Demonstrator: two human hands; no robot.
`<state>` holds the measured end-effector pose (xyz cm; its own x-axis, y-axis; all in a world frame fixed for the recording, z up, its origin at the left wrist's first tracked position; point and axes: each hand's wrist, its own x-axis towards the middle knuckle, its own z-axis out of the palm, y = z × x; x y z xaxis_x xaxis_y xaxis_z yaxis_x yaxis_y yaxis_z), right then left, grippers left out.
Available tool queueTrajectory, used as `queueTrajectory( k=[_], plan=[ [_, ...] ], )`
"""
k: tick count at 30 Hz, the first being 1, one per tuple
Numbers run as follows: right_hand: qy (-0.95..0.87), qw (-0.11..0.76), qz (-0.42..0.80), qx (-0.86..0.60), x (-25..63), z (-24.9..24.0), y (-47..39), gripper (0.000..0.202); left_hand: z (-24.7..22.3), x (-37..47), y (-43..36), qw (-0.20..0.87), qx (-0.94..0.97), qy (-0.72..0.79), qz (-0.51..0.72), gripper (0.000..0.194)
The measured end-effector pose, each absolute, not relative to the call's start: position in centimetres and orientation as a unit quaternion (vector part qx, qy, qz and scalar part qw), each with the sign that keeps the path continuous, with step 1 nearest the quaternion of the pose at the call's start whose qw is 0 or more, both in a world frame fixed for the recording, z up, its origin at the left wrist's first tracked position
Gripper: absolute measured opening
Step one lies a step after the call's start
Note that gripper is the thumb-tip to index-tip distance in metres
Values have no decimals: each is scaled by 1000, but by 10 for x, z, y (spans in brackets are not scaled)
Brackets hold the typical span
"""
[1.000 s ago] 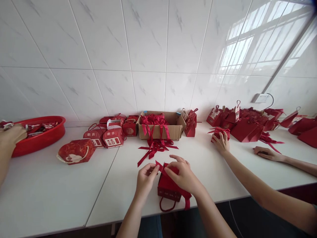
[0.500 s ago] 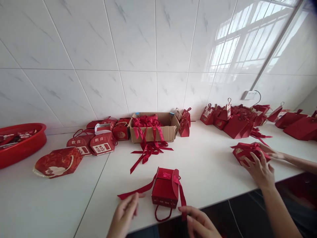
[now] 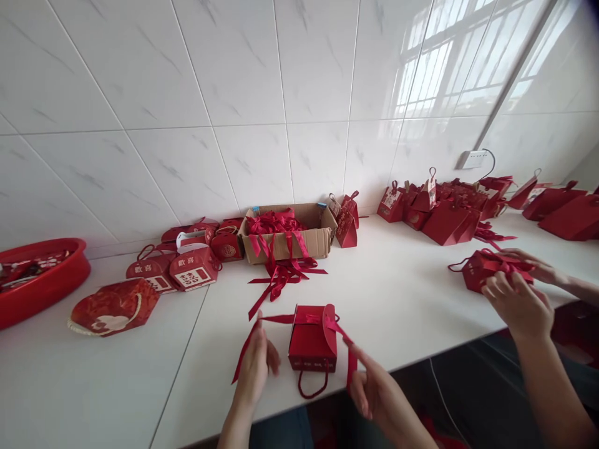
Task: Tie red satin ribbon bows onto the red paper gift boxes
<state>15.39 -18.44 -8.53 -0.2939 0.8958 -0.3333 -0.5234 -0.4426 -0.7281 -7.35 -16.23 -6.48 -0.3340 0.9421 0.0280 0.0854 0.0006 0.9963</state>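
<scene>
In front of me on the white table a small red gift box [image 3: 312, 343] has a red ribbon [image 3: 279, 318] around its upper part and a dark red cord handle at its near side. The ribbon's left end runs taut to the fingertips of my left hand [image 3: 256, 358] and hangs down past it. That hand's fingers are stretched, its thumb apart. My right hand [image 3: 374, 386], right of the box, has the ribbon's other end at its fingers, the index finger stretched along it. Both hands are clear of the box itself.
Behind the box stands a cardboard carton [image 3: 299, 247] of ribbons, some spilling over its front. Red gift boxes [image 3: 193, 268] and a red basin [image 3: 75, 268] are at left. On the right, a co-worker's hands [image 3: 519, 305] handle another red box [image 3: 477, 269] near more boxes.
My left hand has moved up and away, lifting the ribbon's left end on its fingertips. The right hand has risen along the right end. The co-worker's box has shifted right.
</scene>
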Motion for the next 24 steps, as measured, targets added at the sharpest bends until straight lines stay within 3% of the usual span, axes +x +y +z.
queueTrajectory(
  k=[3, 9, 12, 24],
  plan=[
    [-211, 546, 732, -348, 157, -83, -170, 37, -59, -84, -150, 481, 303, 533, 627, 62],
    [-164, 646, 659, -348, 163, -76, -140, 32, -49, -95, -140, 616, 129, 420, 654, 16],
    [-153, 669, 649, -327, 167, -62, -131, 22, -43, -95, -141, 593, 118, 426, 673, 5],
    [-217, 724, 566, -329, 184, -32, -123, 12, -22, -103, -140, 395, 176, 528, 730, 27]
  ],
)
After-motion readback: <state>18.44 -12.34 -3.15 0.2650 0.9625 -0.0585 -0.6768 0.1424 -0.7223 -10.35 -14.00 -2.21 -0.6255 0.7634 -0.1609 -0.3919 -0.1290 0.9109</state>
